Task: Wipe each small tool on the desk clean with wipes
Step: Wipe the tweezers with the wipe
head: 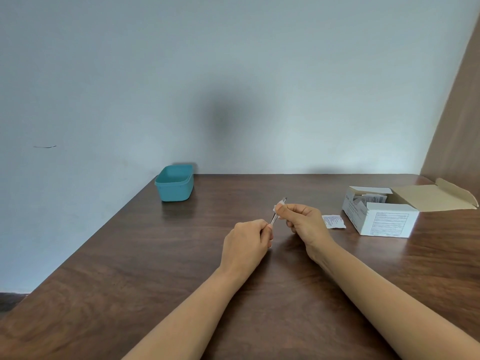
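While left hand (246, 240) grips metal tool (273, 219) at its near end, right hand (304, 219) fingers (282, 209) pinch wipe (280, 203) round it.

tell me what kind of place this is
Probably a plain home or office workspace: a dark wooden desk against a bare pale wall, with a teal tub and an open box of wipes on it.

both forearms stretched forward, left hand (246, 237) and right hand (304, 219) pinching one small tool (273, 219)
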Demonstrator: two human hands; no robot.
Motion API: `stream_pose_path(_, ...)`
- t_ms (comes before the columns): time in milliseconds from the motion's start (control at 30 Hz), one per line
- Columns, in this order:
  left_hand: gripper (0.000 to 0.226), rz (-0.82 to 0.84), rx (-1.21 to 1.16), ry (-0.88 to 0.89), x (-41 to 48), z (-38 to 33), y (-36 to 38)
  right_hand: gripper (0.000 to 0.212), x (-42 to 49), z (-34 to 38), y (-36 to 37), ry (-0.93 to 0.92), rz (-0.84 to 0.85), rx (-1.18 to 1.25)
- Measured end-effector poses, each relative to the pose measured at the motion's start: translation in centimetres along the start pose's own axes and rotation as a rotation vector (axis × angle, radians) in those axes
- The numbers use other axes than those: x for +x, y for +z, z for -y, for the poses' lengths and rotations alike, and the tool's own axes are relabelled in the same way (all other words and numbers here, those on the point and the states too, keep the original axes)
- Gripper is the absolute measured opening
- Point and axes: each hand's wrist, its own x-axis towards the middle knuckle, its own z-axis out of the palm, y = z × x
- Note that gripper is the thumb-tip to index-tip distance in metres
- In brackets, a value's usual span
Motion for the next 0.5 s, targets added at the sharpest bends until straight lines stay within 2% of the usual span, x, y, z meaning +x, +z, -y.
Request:
stream_pose_path(267,0.029,-0.034,-0.004,0.014,0.1,0.4,0.1,0.017,-1.0,-0.2,1.1,-0.055,0.083,-0.142)
stream_pose_path(500,0.023,-0.085,-0.183,-0.038,0.3,0.2,0.0,0.016,-1.1,0.3,0.8,-0.009,-0.002,-0.037)
